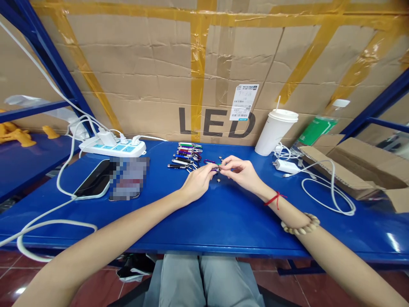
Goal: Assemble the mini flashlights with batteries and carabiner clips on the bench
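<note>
Fingers [231, 163], sm. purple pc [215, 169] btwn, wide gap to tbl front edge [217, 247]

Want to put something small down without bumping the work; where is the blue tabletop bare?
Bare tabletop lies between the left forearm and right forearm; also front right, between the white cable and table edge. Crowded: back left, with power strip and phone; back right, with cup, charger and carton; just beyond the left hand, with penlights.

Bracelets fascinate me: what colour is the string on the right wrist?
The string is red; the head view shows it.
</note>
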The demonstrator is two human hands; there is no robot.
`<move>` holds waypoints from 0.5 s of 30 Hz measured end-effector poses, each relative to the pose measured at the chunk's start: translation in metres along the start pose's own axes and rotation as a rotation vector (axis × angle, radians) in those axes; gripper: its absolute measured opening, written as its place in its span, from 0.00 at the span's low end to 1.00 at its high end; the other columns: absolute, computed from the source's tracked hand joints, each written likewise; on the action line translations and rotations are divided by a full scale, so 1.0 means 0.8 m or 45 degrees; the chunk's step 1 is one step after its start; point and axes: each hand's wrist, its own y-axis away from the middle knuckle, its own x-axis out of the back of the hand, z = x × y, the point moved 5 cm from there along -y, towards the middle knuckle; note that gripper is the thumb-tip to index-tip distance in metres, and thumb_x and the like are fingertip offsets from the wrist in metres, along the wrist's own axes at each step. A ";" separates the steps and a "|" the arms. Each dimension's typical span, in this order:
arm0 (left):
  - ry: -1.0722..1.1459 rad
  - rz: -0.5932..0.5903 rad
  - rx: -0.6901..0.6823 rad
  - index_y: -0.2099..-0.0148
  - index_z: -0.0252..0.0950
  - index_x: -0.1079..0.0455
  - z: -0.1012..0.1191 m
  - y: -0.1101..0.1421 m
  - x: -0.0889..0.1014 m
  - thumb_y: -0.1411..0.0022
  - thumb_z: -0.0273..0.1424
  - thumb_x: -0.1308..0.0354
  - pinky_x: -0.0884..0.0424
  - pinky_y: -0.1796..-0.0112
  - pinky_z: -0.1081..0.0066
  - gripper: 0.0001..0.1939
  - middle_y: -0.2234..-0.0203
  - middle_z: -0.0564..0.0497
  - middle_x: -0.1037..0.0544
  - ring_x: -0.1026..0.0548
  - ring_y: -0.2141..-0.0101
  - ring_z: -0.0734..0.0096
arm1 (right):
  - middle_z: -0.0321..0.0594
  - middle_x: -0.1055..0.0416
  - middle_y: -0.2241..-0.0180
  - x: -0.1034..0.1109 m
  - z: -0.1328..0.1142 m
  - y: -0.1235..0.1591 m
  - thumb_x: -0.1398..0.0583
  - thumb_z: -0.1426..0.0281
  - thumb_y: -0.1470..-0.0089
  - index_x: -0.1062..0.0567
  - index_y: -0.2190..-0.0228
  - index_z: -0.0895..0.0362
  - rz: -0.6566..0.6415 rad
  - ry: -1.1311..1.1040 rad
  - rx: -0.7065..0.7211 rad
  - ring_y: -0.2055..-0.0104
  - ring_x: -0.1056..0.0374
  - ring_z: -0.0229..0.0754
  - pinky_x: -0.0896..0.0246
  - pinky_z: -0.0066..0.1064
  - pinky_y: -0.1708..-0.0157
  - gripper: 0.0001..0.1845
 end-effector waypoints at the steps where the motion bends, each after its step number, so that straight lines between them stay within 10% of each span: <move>1: -0.008 -0.011 -0.001 0.54 0.38 0.38 -0.001 0.000 -0.001 0.36 0.28 0.59 0.33 0.60 0.71 0.12 0.63 0.49 0.26 0.27 0.62 0.69 | 0.40 0.31 0.70 0.000 0.000 0.000 0.36 0.63 0.56 0.24 0.77 0.57 -0.029 0.005 -0.002 0.70 0.35 0.36 0.41 0.26 0.78 0.09; 15: 0.200 -0.256 -0.051 0.61 0.37 0.44 0.003 0.004 -0.006 0.36 0.29 0.61 0.36 0.68 0.74 0.06 0.71 0.52 0.29 0.30 0.70 0.72 | 0.38 0.34 0.75 0.001 -0.009 0.002 0.38 0.59 0.54 0.23 0.80 0.55 -0.158 0.110 0.097 0.73 0.37 0.36 0.37 0.31 0.72 0.13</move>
